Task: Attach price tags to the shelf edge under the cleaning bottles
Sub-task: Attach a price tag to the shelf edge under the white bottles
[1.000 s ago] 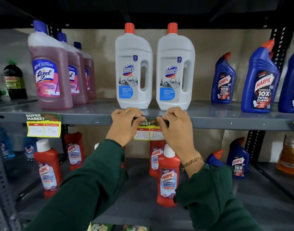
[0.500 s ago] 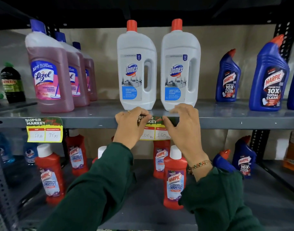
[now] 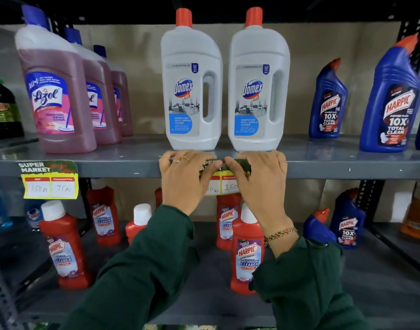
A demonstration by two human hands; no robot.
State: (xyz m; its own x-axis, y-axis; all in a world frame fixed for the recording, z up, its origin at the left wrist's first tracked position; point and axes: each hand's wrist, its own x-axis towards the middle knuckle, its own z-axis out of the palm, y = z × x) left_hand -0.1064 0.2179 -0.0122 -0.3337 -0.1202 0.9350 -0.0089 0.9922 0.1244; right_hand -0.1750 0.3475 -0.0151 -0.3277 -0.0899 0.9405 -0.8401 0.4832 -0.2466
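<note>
Two white Domex bottles (image 3: 192,91) (image 3: 259,91) with red caps stand on the grey shelf. Directly below them a yellow and green price tag (image 3: 222,184) lies against the shelf edge (image 3: 335,169). My left hand (image 3: 182,179) covers its left part and my right hand (image 3: 259,182) its right part, fingers pressing the tag's top strip onto the edge. Most of the tag is hidden; only its middle shows. Another price tag (image 3: 49,179), marked 150 and 75, hangs on the edge under the pink Lizol bottles (image 3: 56,96).
Blue Harpic bottles (image 3: 390,98) stand at the right of the same shelf, a dark green bottle (image 3: 4,110) at the far left. Red Harpic bathroom cleaner bottles (image 3: 247,253) fill the lower shelf beneath my arms. Black perforated uprights frame the rack.
Both hands moved slightly up with the tag, from below the shelf edge to flat against it. The camera has come closer to the shelf.
</note>
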